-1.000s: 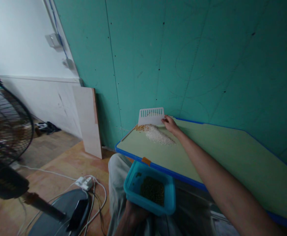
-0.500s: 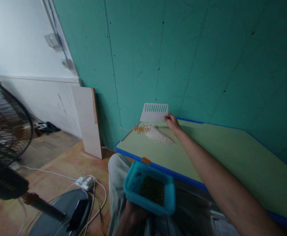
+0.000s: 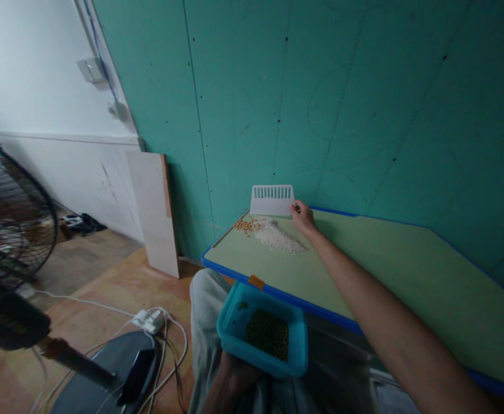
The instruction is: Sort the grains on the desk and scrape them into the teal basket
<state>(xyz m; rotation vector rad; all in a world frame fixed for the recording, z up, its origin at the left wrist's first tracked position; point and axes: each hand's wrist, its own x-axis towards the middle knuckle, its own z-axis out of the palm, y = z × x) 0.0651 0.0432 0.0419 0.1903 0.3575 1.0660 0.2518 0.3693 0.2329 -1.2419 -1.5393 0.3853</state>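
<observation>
My right hand pinches the right edge of a white slotted plate, which stands upright at the table's back left corner. In front of the plate, a spread of white grains lies on the pale green tabletop. Yellow kernels touch its left end. Below the table's front edge is a turquoise tub with small dark green grains inside. My left hand supports the tub from beneath, its fingers mostly hidden.
An orange clip sits on the table's blue edge. A green wall rises directly behind. At the left stand a fan and a leaning board; a power strip with cables lies on the floor.
The white plate has shifted slightly right and down at its left side, and sits more level. My right hand has barely moved; my left hand and the tub are unchanged.
</observation>
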